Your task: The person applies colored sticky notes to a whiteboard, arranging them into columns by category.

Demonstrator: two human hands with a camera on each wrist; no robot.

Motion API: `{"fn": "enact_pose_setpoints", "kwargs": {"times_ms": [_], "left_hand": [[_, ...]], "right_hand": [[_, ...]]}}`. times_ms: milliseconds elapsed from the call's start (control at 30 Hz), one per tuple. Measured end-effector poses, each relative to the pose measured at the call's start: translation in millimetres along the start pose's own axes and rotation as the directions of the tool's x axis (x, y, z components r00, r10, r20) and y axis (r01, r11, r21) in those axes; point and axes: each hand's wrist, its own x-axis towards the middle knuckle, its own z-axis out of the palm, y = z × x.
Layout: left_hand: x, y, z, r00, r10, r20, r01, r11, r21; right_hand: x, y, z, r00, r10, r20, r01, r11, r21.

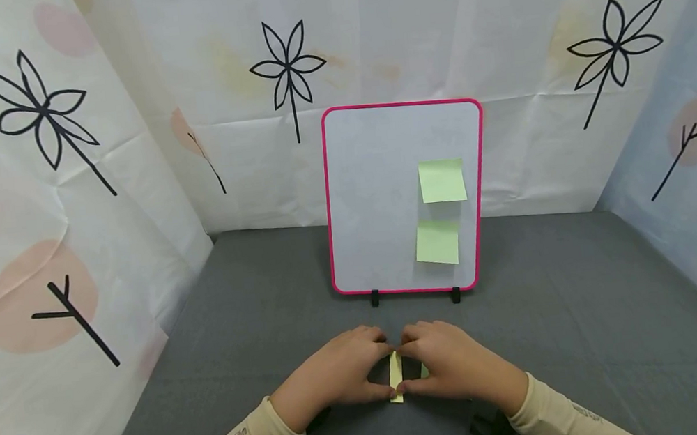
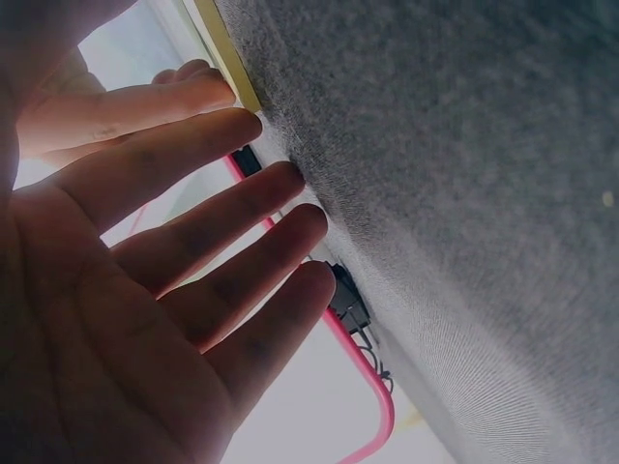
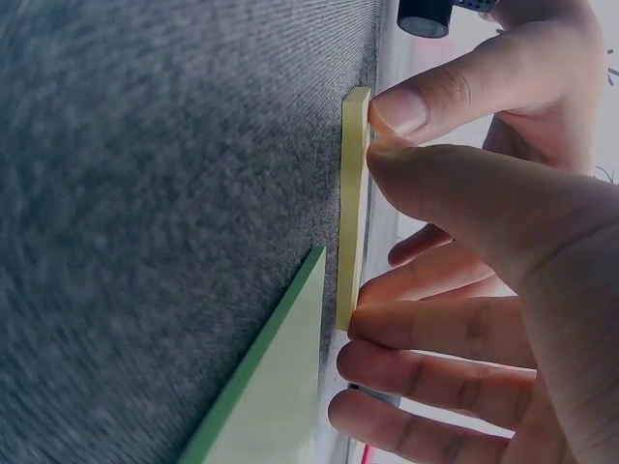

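A narrow yellow sticky-note pad lies on the grey cloth between my two hands. My left hand holds it from the left, thumb at the near end and index finger at the far end. From the right, my right hand pinches the same two ends with thumb and index finger. The right wrist view shows both thumbs meeting at one end of the yellow pad. Beside it lies a green sticky-note pad, mostly hidden under my right hand in the head view. The other left fingers stretch out loosely.
A pink-rimmed whiteboard stands upright behind my hands on black feet. Two green sticky notes, an upper note and a lower note, are stuck on its right side. White patterned cloth encloses the grey surface.
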Motion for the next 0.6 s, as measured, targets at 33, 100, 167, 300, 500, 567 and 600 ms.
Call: {"fn": "enact_pose_setpoints", "kwargs": {"times_ms": [33, 100, 167, 300, 500, 567, 600], "left_hand": [[-0.1, 0.2, -0.2, 1.000, -0.001, 0.000, 0.001, 1.000, 0.000], [-0.2, 0.4, -0.5, 1.000, -0.003, 0.002, 0.003, 1.000, -0.002], [-0.4, 0.5, -0.8, 1.000, -0.006, 0.009, 0.006, 1.000, -0.005], [-0.8, 0.2, -1.0, 1.000, -0.013, 0.021, 0.014, 1.000, -0.015], [-0.9, -0.6, 0.5, 1.000, -0.017, 0.027, 0.017, 1.000, -0.015], [-1.0, -0.4, 0.4, 1.000, -0.015, 0.026, 0.015, 1.000, -0.020], [-1.0, -0.4, 0.4, 1.000, -0.014, 0.025, 0.014, 1.000, -0.021]], "right_hand": [[0.1, -0.1, -0.1, 1.000, -0.002, -0.001, 0.002, 1.000, -0.005], [0.2, -0.2, -0.3, 1.000, -0.004, 0.000, 0.004, 1.000, -0.013], [0.4, -0.5, -0.3, 1.000, -0.004, 0.004, 0.004, 1.000, -0.018], [0.6, -0.7, -0.6, 1.000, 0.004, 0.015, -0.004, 1.000, -0.021], [0.7, -1.6, -1.8, 0.998, 0.026, 0.049, -0.025, 1.000, -0.018], [0.3, -1.9, -1.7, 0.999, 0.024, 0.049, -0.023, 1.000, -0.013], [0.2, -2.1, -1.5, 0.999, 0.022, 0.046, -0.021, 1.000, -0.013]]}}
